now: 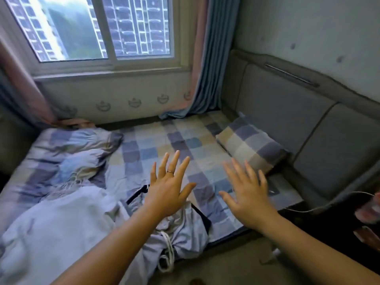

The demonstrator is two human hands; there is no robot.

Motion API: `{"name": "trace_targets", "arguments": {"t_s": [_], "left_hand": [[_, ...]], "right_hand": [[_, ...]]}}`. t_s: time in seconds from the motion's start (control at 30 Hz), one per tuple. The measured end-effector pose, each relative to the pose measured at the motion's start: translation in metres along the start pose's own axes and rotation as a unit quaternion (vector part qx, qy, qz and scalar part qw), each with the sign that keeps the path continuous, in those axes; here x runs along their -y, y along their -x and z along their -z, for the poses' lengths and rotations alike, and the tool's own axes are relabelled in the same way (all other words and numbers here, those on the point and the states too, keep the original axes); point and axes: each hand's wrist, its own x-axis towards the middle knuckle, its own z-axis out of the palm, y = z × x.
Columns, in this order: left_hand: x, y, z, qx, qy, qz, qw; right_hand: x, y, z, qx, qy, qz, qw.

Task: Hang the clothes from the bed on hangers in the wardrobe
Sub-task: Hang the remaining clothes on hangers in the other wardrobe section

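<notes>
In the head view, we judged the task to be at its very start. The clothes lay on the bed [185, 140], at its near edge, and nothing had yet been lifted. No wardrobe and no hanger showed anywhere, so every garment was left to pick up, carry, put on a hanger and hang.

Our left hand [168, 190] was stretched out above the clothes with its fingers straight and spread apart, gripping nothing. Our right hand [246, 194] was the same beside it, over the checked sheet, fingers splayed and empty. We could not tell whether either palm touched the fabric beneath it.

Counting, we found two hands and one ring [170, 171], on a finger of the left hand. We made out two garments, as far as the folds let us tell: a pale garment [51, 223] bunched at the near left, and grey shorts [185, 227] with dark trim and a white drawstring, just beside it under our left wrist. More could have been hidden in the heap.

We also counted one checked pillow [250, 145] by the headboard, one crumpled duvet [72, 153] at the far left, and one thin cable [329, 202] trailing at the right.
</notes>
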Motion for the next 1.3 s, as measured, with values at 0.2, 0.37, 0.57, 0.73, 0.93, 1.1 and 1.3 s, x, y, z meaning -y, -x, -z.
{"name": "trace_targets", "arguments": {"t_s": [0.2, 0.37, 0.57, 0.73, 0.93, 1.1, 1.3], "left_hand": [[0.065, -0.009, -0.034, 0.059, 0.008, 0.136, 0.989], [0.106, -0.009, -0.056, 0.095, 0.029, 0.218, 0.971], [0.161, -0.005, -0.084, 0.137, 0.067, 0.269, 0.951], [0.216, -0.014, -0.113, 0.169, 0.091, 0.279, 0.941], [0.281, -0.027, -0.174, 0.227, 0.135, 0.29, 0.92], [0.327, -0.034, -0.249, 0.269, 0.144, 0.301, 0.904], [0.368, -0.05, -0.356, 0.296, 0.156, 0.306, 0.891]], "right_hand": [[0.029, -0.086, -0.053, 0.092, -0.025, 0.078, 0.992], [0.05, -0.139, -0.093, 0.171, -0.035, 0.114, 0.978], [0.074, -0.183, -0.144, 0.228, -0.021, 0.117, 0.966], [0.093, -0.22, -0.19, 0.265, -0.008, 0.076, 0.961], [0.107, -0.263, -0.263, 0.327, -0.002, 0.055, 0.943], [0.103, -0.29, -0.349, 0.364, -0.015, 0.026, 0.931], [0.087, -0.329, -0.452, 0.386, -0.02, 0.022, 0.922]]}}
